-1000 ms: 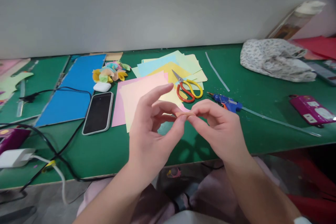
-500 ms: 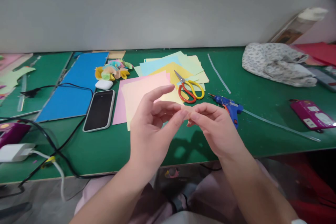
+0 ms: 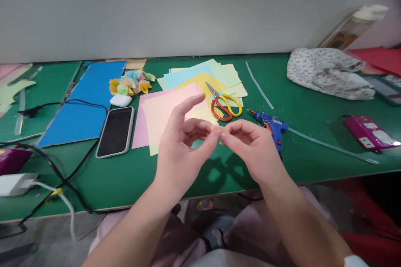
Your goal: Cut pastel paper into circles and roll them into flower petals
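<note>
My left hand and my right hand meet above the front part of the green table. Both pinch a small folded piece of peach-coloured paper between thumb and fingertips. The left index finger sticks up and out. The paper is mostly hidden by the fingers. Behind the hands lies a fan of pastel paper sheets, with red-and-yellow scissors on top. A blue glue gun lies just right of my right hand.
A phone lies face up to the left, beside a white earbud case, paper flowers and a blue sheet. Black cables and a white charger cross the left. A patterned cloth and magenta box sit right.
Both hands have shifted slightly up and closer together, still pinching the small paper. The paper showed more a second ago and is now largely covered by the fingertips.
</note>
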The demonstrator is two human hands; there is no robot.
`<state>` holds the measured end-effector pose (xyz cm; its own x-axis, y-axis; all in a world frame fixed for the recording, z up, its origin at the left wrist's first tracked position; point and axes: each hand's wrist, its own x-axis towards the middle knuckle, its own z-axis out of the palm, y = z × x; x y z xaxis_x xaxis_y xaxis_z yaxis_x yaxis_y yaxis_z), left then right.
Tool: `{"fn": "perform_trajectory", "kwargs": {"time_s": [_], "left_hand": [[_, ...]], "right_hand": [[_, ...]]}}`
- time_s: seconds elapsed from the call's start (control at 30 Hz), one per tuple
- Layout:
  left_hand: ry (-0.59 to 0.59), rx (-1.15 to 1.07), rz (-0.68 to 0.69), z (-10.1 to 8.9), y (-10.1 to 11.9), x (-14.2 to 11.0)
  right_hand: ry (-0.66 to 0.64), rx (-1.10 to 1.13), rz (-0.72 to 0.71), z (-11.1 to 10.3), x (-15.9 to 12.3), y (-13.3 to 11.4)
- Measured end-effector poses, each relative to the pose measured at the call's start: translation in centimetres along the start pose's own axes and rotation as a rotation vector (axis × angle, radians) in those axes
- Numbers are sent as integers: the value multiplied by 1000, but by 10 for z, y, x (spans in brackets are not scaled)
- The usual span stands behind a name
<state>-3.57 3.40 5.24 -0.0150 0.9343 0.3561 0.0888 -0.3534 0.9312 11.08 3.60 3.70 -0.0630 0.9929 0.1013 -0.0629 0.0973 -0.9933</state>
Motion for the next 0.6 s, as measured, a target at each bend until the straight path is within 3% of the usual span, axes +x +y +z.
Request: {"fn": "perform_trajectory", "kwargs": {"time_s": [0.6], "left_hand": [[76, -137, 51, 4, -7, -2]], "right_hand": [[-5, -52, -44, -2, -2, -5]]}}
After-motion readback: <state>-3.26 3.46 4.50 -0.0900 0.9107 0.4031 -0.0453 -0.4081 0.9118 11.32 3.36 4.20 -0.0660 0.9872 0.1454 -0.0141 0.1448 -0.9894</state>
